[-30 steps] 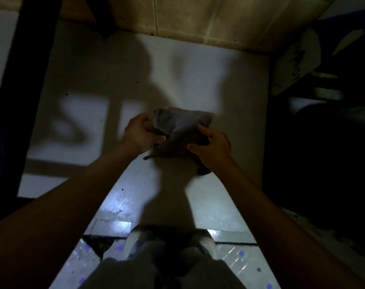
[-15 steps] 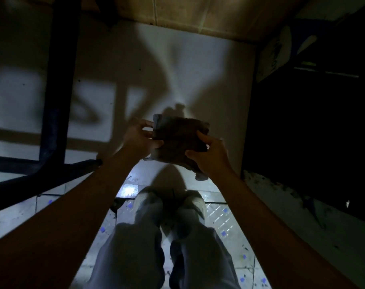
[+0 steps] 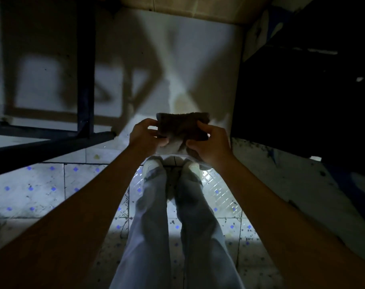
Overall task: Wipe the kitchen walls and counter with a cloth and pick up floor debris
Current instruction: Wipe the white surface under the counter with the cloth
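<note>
— Both hands are held out in front. What is being gripped?

— One dark cloth [image 3: 182, 126] is gripped by the two of them. Its 9 o'clock edge is pinched by the left hand [image 3: 145, 134], and its 3 o'clock edge is pinched by the right hand [image 3: 210, 143]. It is held up in the air, above the shoes [image 3: 154, 166], at about 12 o'clock from the legs [image 3: 150, 215].

— What is seen around it?

— A pale wall [image 3: 198, 65] is seen behind the cloth. A dark frame [image 3: 85, 69] is seen at 10 o'clock. Dark specks are spotted on the tiled floor [image 3: 52, 190] at 6 o'clock.

— What could go wrong?

— The room is poorly lit, so dirty patches and specks could be missed. The cloth could be dropped on the dirty floor if one pinch is let go.
</note>
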### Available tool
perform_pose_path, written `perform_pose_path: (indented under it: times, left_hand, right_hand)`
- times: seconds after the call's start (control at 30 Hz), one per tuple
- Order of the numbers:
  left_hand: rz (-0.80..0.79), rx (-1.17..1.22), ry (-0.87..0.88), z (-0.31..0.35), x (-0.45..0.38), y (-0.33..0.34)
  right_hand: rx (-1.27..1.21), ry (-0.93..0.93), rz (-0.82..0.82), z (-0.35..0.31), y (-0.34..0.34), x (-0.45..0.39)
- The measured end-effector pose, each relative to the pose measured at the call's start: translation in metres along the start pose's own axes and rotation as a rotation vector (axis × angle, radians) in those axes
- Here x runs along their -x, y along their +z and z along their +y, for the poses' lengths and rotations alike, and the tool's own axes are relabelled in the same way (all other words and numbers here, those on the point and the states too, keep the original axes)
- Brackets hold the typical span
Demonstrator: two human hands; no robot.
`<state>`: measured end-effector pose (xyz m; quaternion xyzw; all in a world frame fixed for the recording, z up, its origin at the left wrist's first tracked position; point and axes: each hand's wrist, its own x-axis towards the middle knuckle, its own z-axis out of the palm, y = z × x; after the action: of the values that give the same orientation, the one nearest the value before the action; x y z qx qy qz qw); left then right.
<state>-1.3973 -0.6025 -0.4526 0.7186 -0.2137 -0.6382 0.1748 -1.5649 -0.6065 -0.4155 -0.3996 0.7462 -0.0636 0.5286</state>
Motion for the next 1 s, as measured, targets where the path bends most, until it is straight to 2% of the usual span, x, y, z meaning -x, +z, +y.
perform_pose_path:
  times: [0.27, 0.43, 0.8, 1.0]
  left_hand:
    - [-0.019, -0.111, 0.111, 0.018, 0.077, -0.002]
    - [0.012, -0.088, 0.143, 0.022, 0.12, -0.016]
    - [0.173, 0.149, 0.252, 0.038, 0.231, -0.036]
    - [0.291, 0.157, 0.346, 0.042, 0.293, -0.052]
  right_hand:
    - [0.042, 0.011, 0.023, -0.012, -0.027, 0.074]
    - [0.072, -0.022, 0.018, -0.029, -0.036, 0.119]
    - [0.057, -0.235, -0.054, -0.086, -0.076, 0.22]
    - [0.062, -0.287, -0.131, -0.116, -0.088, 0.268]
